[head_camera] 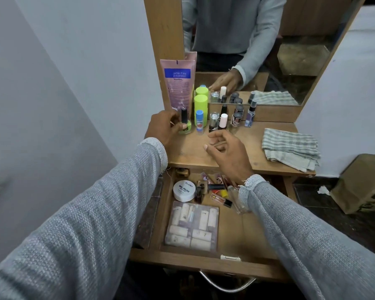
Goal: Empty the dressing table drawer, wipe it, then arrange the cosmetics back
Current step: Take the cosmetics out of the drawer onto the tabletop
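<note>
Drawer [243,232] pulled out below the desk [195,152], wooden, with a metal handle [227,285] at its front edge. Inside: a clear flat case of pale tubes [192,227] at front left, a white round nail polish remover tub [184,190] behind it, then a jumble of small bottles and lipsticks [212,189] toward the back, partly hidden under the right sleeve [253,191]. Drawer's back end cut off by the desk edge.

On the desk, cosmetics lined up before the mirror [258,50]: pink Vaseline tube [178,83] leaning at left, tall green bottle [200,107], small blue-capped stick [199,121], a cluster of nail polish bottles [223,121], a small spray bottle [250,114]. Labels too small to read. Folded striped cloth [290,148] at the desk's right end.

Left hand [162,126] gripping a green nail polish bottle [184,124] standing on the desk, fingers curled round its base. Right hand [227,148] hovering over the desk, fingers loosely curled, holding nothing.

Cardboard box [362,182] on the floor at far right, cut off by the frame.
</note>
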